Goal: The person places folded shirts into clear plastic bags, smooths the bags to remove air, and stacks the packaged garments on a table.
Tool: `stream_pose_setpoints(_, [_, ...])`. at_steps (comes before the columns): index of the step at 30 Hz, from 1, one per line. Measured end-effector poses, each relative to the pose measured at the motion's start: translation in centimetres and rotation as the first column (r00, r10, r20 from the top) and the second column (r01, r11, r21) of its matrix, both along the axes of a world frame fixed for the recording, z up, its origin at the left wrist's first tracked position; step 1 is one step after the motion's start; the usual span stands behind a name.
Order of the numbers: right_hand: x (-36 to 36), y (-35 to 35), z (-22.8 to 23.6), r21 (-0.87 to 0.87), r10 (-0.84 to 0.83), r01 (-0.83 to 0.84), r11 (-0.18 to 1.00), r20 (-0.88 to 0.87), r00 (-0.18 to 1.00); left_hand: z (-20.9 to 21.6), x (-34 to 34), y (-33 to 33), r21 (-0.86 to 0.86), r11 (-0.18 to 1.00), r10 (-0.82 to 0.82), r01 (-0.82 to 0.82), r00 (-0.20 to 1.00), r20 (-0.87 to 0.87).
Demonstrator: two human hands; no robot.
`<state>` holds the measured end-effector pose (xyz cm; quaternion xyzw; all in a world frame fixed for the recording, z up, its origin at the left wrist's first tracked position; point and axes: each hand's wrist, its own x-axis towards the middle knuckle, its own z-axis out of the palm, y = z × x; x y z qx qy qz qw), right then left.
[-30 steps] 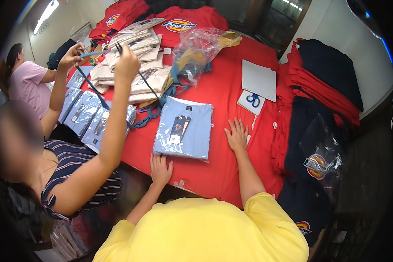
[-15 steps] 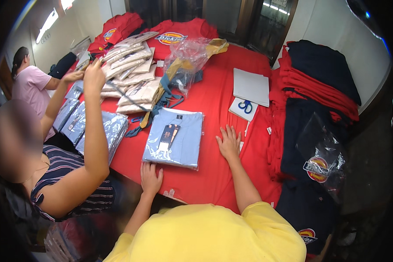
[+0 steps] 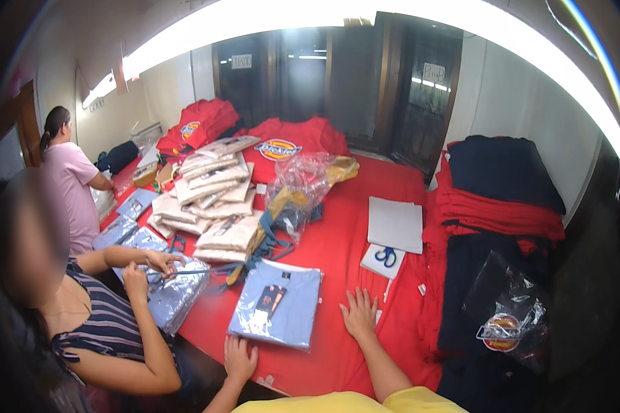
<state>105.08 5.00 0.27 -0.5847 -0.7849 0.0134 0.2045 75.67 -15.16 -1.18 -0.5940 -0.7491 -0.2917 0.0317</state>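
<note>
I've got the flat, folded light-blue shirt in its clear plastic bag (image 3: 279, 314) lying on the red-covered counter (image 3: 337, 255), close to its near edge. My left hand (image 3: 239, 358) rests flat and empty at that edge just below the shirt; my right hand (image 3: 359, 313) lies spread and empty just right of it. The risk I see: the slick bag could slide off toward me if nudged. The blue-handled scissors (image 3: 386, 257), beyond the shirt to its right, could snag a sleeve.
</note>
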Motion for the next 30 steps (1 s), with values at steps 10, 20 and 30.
stream_pose_setpoints(10, [-0.5,0.0,0.5,-0.07,-0.068,0.065,0.995,-0.039,0.997,-0.5,-0.5,0.4,-0.121,0.992,-0.026,0.022,0.999,-0.03])
stream_pose_setpoints(20, [-0.7,-0.1,0.6,-0.032,-0.067,0.067,0.997,0.003,0.998,0.3,-0.4,0.3,-0.089,0.995,-0.044,0.043,0.999,-0.015])
stream_pose_setpoints(30, [-0.7,0.2,-0.1,-0.001,-0.073,0.073,0.997,0.027,0.997,0.3,-0.2,0.3,-0.073,0.997,-0.041,0.04,0.999,-0.02])
